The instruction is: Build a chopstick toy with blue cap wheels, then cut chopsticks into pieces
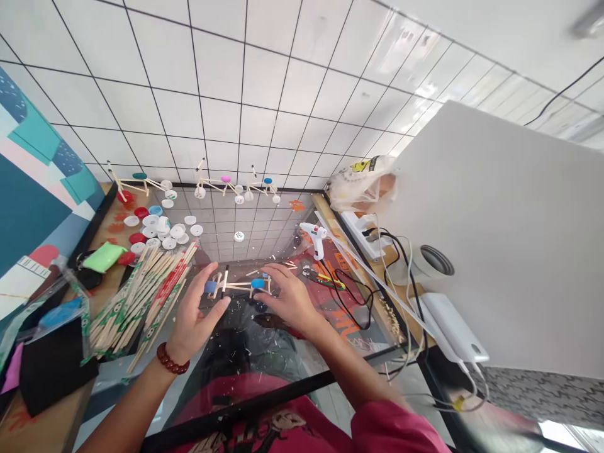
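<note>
A small bicycle model [238, 285] built of pale sticks, with a bright blue oval seat [257, 284] and a dark-tipped crossbar at its front, is between my hands over the glass tabletop. My left hand [193, 314] curves around the front end, thumb and fingers spread apart, with a blue round piece [210, 287] in the gap. At the rear end, my right hand [290, 299] has its thumb and fingers closed around the wheel area beside the seat; the exact contact is partly hidden.
Bundled wooden chopsticks [141, 296] and loose bottle caps [163, 229] lie left, near a green packet [104, 257]. Stick models [226, 180] line the back wall. At right are a white glue gun [315, 236], pliers [325, 278], cables and a power strip [363, 233].
</note>
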`<state>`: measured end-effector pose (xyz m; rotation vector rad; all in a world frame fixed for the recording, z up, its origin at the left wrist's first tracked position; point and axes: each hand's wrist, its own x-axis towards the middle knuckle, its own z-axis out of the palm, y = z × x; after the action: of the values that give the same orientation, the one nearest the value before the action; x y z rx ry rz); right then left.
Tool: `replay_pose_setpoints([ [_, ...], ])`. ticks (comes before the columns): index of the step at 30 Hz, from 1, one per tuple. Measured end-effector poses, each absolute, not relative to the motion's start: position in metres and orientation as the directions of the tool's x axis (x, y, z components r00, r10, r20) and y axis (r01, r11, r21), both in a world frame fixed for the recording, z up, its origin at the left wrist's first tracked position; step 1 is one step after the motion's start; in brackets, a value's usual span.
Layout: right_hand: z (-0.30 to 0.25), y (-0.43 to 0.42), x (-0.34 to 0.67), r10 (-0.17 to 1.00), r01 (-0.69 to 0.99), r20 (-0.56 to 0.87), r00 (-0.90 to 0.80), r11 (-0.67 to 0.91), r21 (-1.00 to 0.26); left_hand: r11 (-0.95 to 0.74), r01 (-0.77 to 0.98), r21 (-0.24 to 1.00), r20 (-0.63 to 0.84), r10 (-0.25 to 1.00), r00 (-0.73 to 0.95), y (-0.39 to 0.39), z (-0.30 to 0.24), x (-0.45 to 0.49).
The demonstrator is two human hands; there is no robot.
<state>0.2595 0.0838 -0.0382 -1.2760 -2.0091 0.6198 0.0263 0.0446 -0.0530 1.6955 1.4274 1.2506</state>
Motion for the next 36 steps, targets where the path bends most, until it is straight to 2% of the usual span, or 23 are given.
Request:
replay_pose_setpoints([
  [4, -0.027, 0.083, 0.262, 0.823, 0.564, 0.429, -0.373, 0.568, -0.599, -0.342, 0.506, 0.791, 0.371, 0.927, 0.047, 0.051, -0.049, 0.028],
  [9, -0.029, 0.087, 0.260, 0.796, 0.474, 0.417, -0.439, 0.600, -0.645, -0.362, 0.513, 0.779, 0.381, 0.922, 0.072, 0.054, -0.055, 0.031],
  [11, -0.033, 0.087, 0.260, 0.847, 0.412, 0.365, -0.387, 0.513, -0.753, -0.371, 0.494, 0.786, 0.388, 0.919, 0.072, 0.055, -0.059, 0.033],
  [13, -0.036, 0.086, 0.261, 0.927, 0.291, 0.253, -0.276, 0.332, -0.897, -0.385, 0.479, 0.789, 0.407, 0.911, 0.062, 0.057, -0.061, 0.034],
  [15, -0.035, 0.085, 0.263, 0.983, 0.093, 0.105, -0.149, 0.119, -0.988, -0.382, 0.486, 0.786, 0.421, 0.906, 0.032, 0.056, -0.059, 0.032],
  [17, -0.031, 0.084, 0.265, 0.998, -0.154, -0.022, -0.066, -0.032, -0.988, -0.346, 0.527, 0.776, 0.422, 0.906, -0.025, 0.048, -0.054, 0.029],
  [19, -0.025, 0.081, 0.266, 0.992, -0.371, -0.104, -0.068, -0.122, -0.921, -0.294, 0.583, 0.757, 0.427, 0.899, -0.101, 0.033, -0.046, 0.024],
  [22, -0.019, 0.069, 0.265, 0.975, -0.516, -0.157, -0.160, -0.218, -0.828, -0.280, 0.602, 0.748, 0.449, 0.881, -0.148, 0.003, -0.033, 0.023],
  [25, -0.021, 0.049, 0.258, 0.955, -0.472, -0.177, -0.237, -0.273, -0.838, -0.279, 0.493, 0.824, 0.357, 0.932, -0.069, -0.019, -0.021, 0.040],
  [27, -0.023, 0.036, 0.253, 0.957, -0.366, -0.140, -0.256, -0.229, -0.902, -0.155, 0.307, 0.939, 0.179, 0.982, -0.053, -0.022, -0.015, 0.058],
  [28, -0.023, 0.030, 0.251, 0.963, -0.286, -0.086, -0.255, -0.160, -0.945, -0.060, 0.173, 0.983, 0.071, 0.996, -0.059, -0.020, -0.013, 0.067],
  [30, -0.023, 0.023, 0.250, 0.960, -0.083, 0.110, -0.256, 0.092, -0.992, 0.111, -0.081, 0.991, -0.114, 0.993, -0.033, -0.014, -0.012, 0.080],
  [32, -0.021, 0.020, 0.253, 0.907, 0.110, 0.308, -0.286, 0.350, -0.930, 0.204, -0.235, 0.950, -0.211, 0.977, -0.008, -0.009, -0.014, 0.088],
  [33, -0.020, 0.020, 0.255, 0.879, 0.172, 0.369, -0.302, 0.431, -0.886, 0.238, -0.289, 0.927, -0.247, 0.969, 0.006, -0.008, -0.015, 0.089],
  [36, -0.019, 0.020, 0.260, 0.855, 0.265, 0.404, -0.324, 0.493, -0.829, 0.324, -0.426, 0.845, -0.341, 0.939, 0.036, -0.010, -0.022, 0.091],
])
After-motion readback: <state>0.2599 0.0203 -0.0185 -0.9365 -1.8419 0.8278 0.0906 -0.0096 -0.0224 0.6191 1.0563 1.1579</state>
